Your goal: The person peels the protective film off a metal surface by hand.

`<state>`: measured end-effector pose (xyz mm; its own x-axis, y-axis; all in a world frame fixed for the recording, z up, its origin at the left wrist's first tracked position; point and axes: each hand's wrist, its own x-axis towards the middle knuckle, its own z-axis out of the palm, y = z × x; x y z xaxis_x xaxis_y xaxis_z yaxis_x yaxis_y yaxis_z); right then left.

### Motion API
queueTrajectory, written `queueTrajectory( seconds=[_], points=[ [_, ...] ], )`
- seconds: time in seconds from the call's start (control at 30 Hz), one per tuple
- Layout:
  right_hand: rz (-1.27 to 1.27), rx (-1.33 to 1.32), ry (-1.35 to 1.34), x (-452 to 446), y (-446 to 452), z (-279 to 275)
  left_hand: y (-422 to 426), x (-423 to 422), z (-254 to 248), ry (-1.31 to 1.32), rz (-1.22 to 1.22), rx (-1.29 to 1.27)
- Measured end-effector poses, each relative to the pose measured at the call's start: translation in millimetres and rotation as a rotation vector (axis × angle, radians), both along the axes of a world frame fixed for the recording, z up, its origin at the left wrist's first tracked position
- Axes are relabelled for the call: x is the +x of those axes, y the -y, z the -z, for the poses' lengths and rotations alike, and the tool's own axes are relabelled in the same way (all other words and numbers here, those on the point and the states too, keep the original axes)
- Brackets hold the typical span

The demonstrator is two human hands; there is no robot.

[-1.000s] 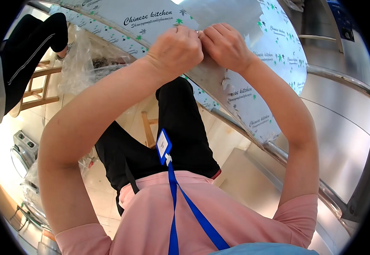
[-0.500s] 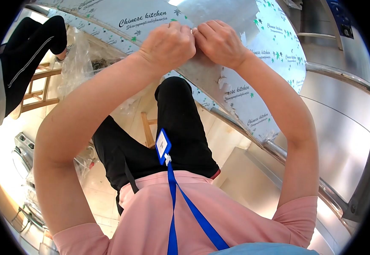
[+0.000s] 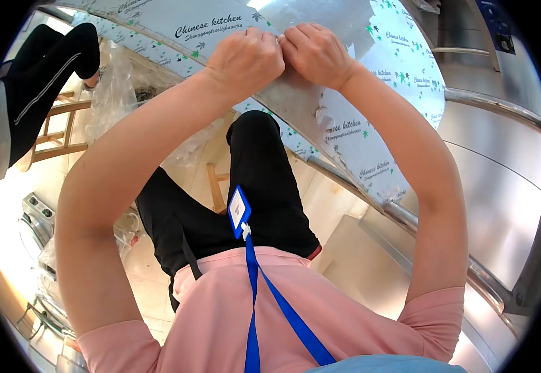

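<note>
Both hands are together over a metal table (image 3: 295, 99) partly covered with printed protective film (image 3: 357, 140). My left hand (image 3: 245, 57) is closed, fingers curled inward, at the upper middle. Touching or almost touching it, my right hand (image 3: 317, 55) is closed too, with its fingertips against the left one's. Something tiny and pale shows between the fingertips; what it is cannot be made out. Around the hands the film is torn, with bare grey metal showing and a ragged edge to the right.
At the left, another person's dark-clothed leg (image 3: 46, 93) is beside a wooden stool (image 3: 65, 127). Clear plastic bags (image 3: 112, 90) hang or lie below the table's left edge. Metal rails (image 3: 494, 109) run along the right. A blue-edged badge (image 3: 239, 211) hangs over my lap.
Both hands have shifted slightly left and up across the table since the earliest frame, staying together and closed.
</note>
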<state>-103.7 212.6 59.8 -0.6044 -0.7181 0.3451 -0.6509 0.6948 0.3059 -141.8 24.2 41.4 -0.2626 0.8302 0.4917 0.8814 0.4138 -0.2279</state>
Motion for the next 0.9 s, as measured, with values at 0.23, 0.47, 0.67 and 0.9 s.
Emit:
queueTrajectory(
  seconds=[0.23, 0.47, 0.67, 0.9],
  points=[
    [0.004, -0.041, -0.016, 4.5, -5.8, 0.2, -0.5, 9.4, -0.8, 0.053, -0.091, 0.087],
    [0.038, -0.035, 0.090, 17.7, -2.8, -4.4, 8.3, 30.4, 1.1, 0.111, -0.105, 0.153],
    [0.034, 0.033, 0.145, 3.1, -1.6, -5.0, 5.3, 22.7, 1.2, 0.072, -0.136, 0.147],
    [-0.097, -0.048, 0.087, -9.8, -5.7, -4.2, -3.7, 24.6, 1.1, 0.092, -0.147, 0.158]
  ],
)
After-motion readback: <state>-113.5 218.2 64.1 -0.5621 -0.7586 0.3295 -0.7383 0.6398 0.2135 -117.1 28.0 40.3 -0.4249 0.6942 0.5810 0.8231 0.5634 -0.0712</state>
